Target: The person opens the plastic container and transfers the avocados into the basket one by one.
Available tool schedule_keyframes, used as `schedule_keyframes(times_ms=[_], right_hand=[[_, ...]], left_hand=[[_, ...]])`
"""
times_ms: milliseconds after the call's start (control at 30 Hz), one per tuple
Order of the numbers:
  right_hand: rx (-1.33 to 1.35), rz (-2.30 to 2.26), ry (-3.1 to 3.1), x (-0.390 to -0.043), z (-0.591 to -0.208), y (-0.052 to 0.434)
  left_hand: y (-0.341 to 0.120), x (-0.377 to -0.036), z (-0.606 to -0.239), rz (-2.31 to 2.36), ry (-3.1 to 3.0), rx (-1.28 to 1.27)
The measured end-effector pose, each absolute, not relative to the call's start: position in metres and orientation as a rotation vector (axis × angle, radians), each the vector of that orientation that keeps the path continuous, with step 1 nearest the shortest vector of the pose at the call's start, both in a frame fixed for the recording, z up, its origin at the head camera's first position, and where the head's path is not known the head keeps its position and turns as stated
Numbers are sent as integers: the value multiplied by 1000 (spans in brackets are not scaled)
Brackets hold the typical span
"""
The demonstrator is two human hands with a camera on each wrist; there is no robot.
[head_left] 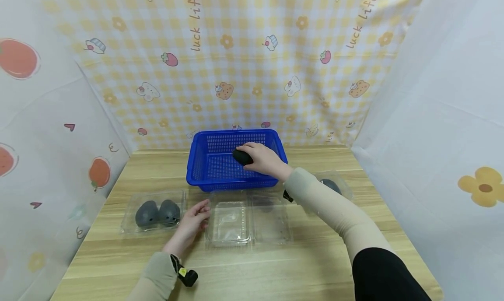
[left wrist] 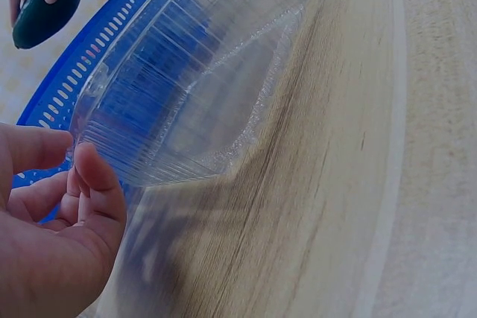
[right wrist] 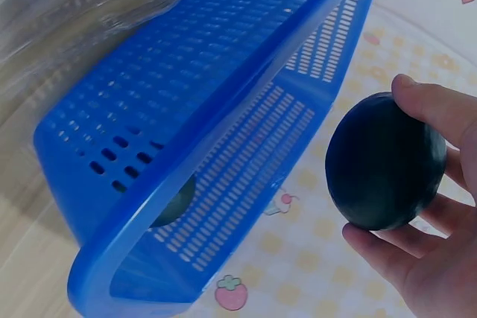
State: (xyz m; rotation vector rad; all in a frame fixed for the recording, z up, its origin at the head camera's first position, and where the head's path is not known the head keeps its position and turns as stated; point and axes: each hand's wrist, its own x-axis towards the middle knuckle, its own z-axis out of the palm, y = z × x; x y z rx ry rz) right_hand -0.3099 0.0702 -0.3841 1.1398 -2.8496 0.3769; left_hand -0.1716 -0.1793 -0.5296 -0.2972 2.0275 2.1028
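Observation:
My right hand [head_left: 261, 157] grips a dark green avocado [right wrist: 386, 161] above the blue plastic basket [head_left: 191, 161]. Its fingers and thumb curl around the avocado's sides. Low on the left, my left hand [head_left: 191, 224] pinches the rim of an open clear plastic clamshell box [head_left: 230, 220] between thumb and fingers, as the left wrist view shows. The box's lid [head_left: 271, 222] lies folded out to the right. Inside the basket, part of another dark green avocado [right wrist: 177, 206] shows behind the rim in the right wrist view.
To the left, a clear box [head_left: 130, 211] holds two dark avocados [head_left: 147, 213] under its lid. On the right, another clear box [head_left: 344, 183] with a dark avocado [head_left: 330, 185] is partly hidden by my right arm. Patterned curtains surround the wooden table [head_left: 244, 274].

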Motion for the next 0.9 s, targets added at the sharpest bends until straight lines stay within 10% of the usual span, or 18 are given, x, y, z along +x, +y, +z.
schedule_keyframes(times_ms=[900], right_hand=[[1068,371,-2959,-327,-408,76]], left_hand=[[-180,-169,-528,2119,2022,-278]])
